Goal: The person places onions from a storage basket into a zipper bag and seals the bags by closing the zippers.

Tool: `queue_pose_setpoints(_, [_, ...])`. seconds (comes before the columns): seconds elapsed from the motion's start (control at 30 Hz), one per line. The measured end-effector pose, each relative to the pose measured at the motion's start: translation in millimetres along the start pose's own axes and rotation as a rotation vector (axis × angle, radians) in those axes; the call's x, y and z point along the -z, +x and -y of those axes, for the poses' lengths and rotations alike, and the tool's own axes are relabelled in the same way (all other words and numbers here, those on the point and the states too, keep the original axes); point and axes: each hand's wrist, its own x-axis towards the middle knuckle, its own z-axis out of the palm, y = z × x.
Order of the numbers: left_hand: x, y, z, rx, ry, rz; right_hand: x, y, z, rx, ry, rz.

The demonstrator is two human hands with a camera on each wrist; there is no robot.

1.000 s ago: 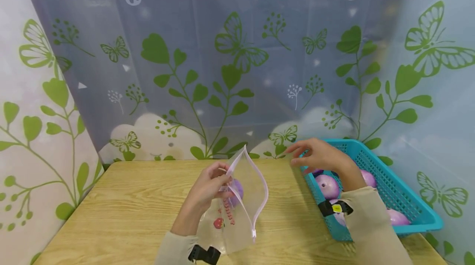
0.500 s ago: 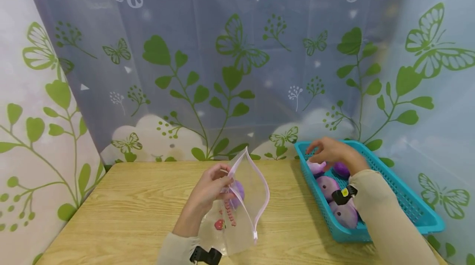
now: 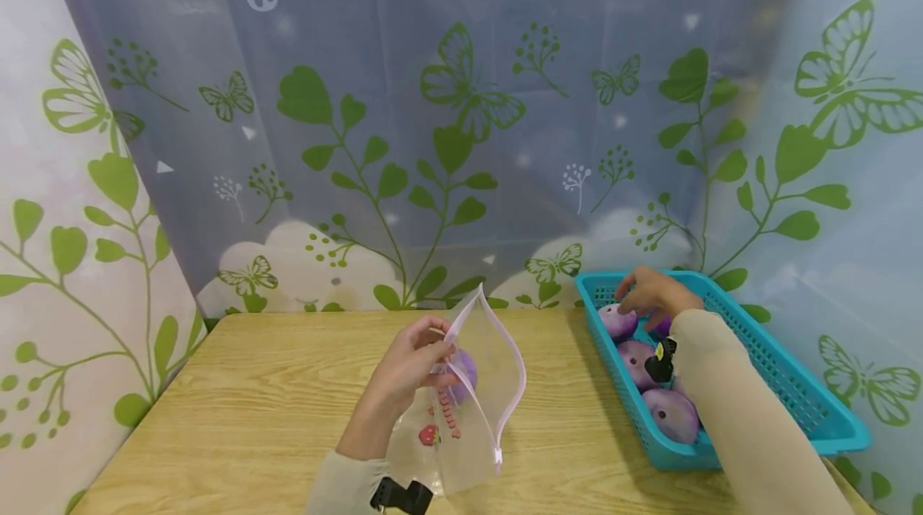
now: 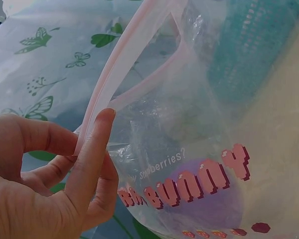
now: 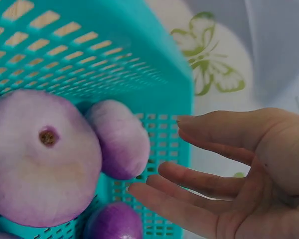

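Note:
My left hand [image 3: 409,363] pinches the pink-edged rim of a clear zip bag [image 3: 469,451] between thumb and fingers; its mouth gapes. A purple round object [image 4: 204,199] shows through the bag's printed side in the left wrist view. My right hand [image 3: 656,295] is over the far end of the teal basket [image 3: 786,363], holding nothing. In the right wrist view its fingers [image 5: 189,204] are spread beside a small purple-white vegetable [image 5: 120,139], apart from it. A larger one [image 5: 45,169] and a darker purple one [image 5: 114,223] lie near.
The basket stands at the right of the wooden table [image 3: 274,387], with several purple vegetables along its left side. A butterfly-and-leaf patterned curtain [image 3: 375,98] hangs behind the table and along both sides.
My right hand has moved right from the basket's left rim to above its far end. The purple-white vegetable beneath it has shifted in the basket. My left hand and the bag have barely moved.

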Motion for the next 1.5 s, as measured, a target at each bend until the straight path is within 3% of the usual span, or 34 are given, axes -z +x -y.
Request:
queue_pose_setpoints(0.53, [0.7, -1.2, -1.1, -0.001, 0.006, -0.015, -13, 16.7, -14, -0.091, 0.007, -0.020])
queue_pose_setpoints(0.73, [0.7, -1.6, -1.4, -0.004, 0.008, -0.015, -15, 20.5, -16, -0.061, -0.002, -0.006])
queue_pose_setpoints(1.2, [1.1, -1.7, -1.0, 0.006, 0.010, -0.016, -22, 27.0, -14, 0.029, -0.028, -0.089])
queue_pose_setpoints(1.5, [1.6, -0.2, -0.6, 0.002, 0.004, -0.012, -24, 25.8, -14, -0.001, -0.004, -0.056])
